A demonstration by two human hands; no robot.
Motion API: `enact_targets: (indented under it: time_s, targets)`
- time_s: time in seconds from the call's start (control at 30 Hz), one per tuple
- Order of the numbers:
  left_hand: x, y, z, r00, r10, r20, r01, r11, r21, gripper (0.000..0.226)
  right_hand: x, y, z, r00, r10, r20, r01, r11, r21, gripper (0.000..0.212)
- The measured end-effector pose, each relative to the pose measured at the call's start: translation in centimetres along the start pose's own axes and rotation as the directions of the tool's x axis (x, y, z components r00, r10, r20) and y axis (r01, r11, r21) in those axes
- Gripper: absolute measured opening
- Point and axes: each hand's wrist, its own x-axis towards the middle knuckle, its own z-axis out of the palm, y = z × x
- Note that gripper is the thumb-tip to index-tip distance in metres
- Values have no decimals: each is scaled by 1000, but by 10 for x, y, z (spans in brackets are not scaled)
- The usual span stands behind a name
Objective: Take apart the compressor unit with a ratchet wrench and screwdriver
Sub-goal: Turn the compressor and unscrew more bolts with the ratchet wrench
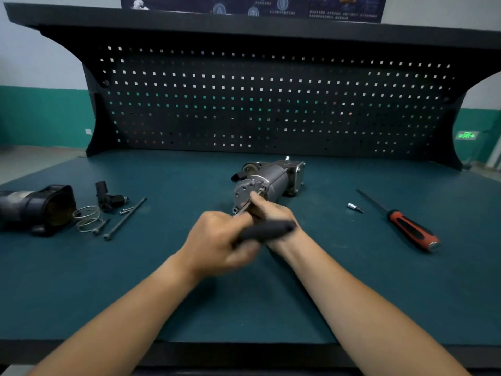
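Both forearms reach forward over the green worktop. The left hand, blurred, curls round the black handle of the ratchet wrench. The right hand pinches its head against the end plate of the compressor unit, which lies mid-worktop. The writing on the poster is too blurred to read.

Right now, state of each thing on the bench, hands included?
Compressor: on its side, end plate toward camera.
Wrench: held, handle blurred.
Left hand: grips the wrench handle.
Right hand: fingertips at the end plate, grip unclear.
Screwdriver: lying untouched, right.
Socket bit: loose beside the screwdriver.
Black cover: off, lying left.
Spring: loose by the cover.
Long bolts: out, lying left.
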Motion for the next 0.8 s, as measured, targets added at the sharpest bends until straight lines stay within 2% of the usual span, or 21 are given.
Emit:
enact_targets:
  time_s: [0.03, 0.07, 0.1, 0.13, 0.17, 0.23, 0.27, 0.33, 0.4, 0.43, 0.47, 0.5, 0.53, 0.57, 0.6, 0.63, 0.67, 0.7, 0.73, 0.77, 0.8]
  targets:
    - [2, 7, 1, 974, -175, -145, 161, 982, -99, 15, -1, 0, 0, 1000, 5, -2, -5, 1000, 1, 17]
    - [5, 9, 2, 848, -458, -266, 358, 866, -348, 28, -2, -1, 0, 1000, 23, 13, -23, 1000, 2, 18]
    - [9, 9, 2, 652, -713, -257, 459, 641, -616, 41, -3, -1, 1, 998, 46, 37, -46, 999, 21, 18]
    - [11, 5, 1, 455, -867, -202, 459, 422, -782, 48, -4, -3, 2, 996, 64, 62, -67, 996, 53, 18]
    - [13, 0, -2, 311, -940, -140, 400, 263, -878, 50, -4, -3, 2, 994, 74, 81, -80, 994, 77, 17]
    - [15, -8, -8, 112, -994, -17, 220, 41, -975, 49, -3, -3, 2, 992, 72, 103, -81, 993, 89, 17]
    - [15, -11, -10, 53, -998, 32, 146, -24, -989, 49, -4, -3, 3, 992, 67, 109, -76, 994, 76, 18]
    - [12, -12, -9, 64, -998, 25, 136, -16, -991, 49, -3, -3, 2, 991, 65, 117, -70, 997, 38, 21]
    - [13, -9, -6, 213, -974, -81, 285, 141, -948, 49, -2, -4, 0, 992, 60, 109, -60, 998, 2, 24]
    - [13, -5, -5, 346, -926, -152, 378, 286, -881, 48, -2, -4, -1, 993, 58, 101, -57, 998, -15, 25]
    - [11, -1, -3, 527, -819, -225, 427, 485, -764, 46, -1, -4, -1, 994, 58, 92, -56, 998, -28, 25]
    - [7, 3, -2, 738, -617, -274, 387, 719, -576, 39, -2, -4, 0, 995, 59, 78, -56, 998, -32, 25]
    - [3, 4, 0, 908, -355, -224, 272, 904, -329, 28, -1, -3, 1, 996, 58, 67, -57, 998, -18, 23]
    - [0, 4, 2, 988, -112, -108, 96, 986, -139, 16, -1, -2, 2, 996, 59, 59, -60, 998, 16, 22]
    - [-2, 0, 3, 999, 43, 1, -43, 999, -15, 11, 0, -2, 3, 996, 60, 59, -63, 996, 58, 22]
    - [-4, -2, 3, 995, 77, 61, -79, 997, 24, 11, 0, -1, 3, 997, 59, 58, -64, 995, 82, 23]
    - [-6, -2, 4, 998, 52, 24, -53, 998, 19, 14, 0, -1, 3, 997, 59, 57, -64, 994, 87, 23]
    - [-4, 2, 4, 995, -59, -79, 57, 998, -30, 22, -1, -1, 2, 997, 62, 50, -66, 995, 74, 23]
    - [0, 8, 2, 936, -283, -210, 243, 950, -198, 33, -3, -2, 2, 996, 68, 52, -71, 996, 62, 23]
    - [5, 9, 2, 800, -537, -266, 388, 803, -453, 43, -4, -3, 1, 995, 78, 61, -81, 995, 62, 23]
    - [8, 7, 2, 614, -750, -245, 462, 593, -660, 49, -5, -4, 2, 994, 86, 72, -92, 993, 72, 22]
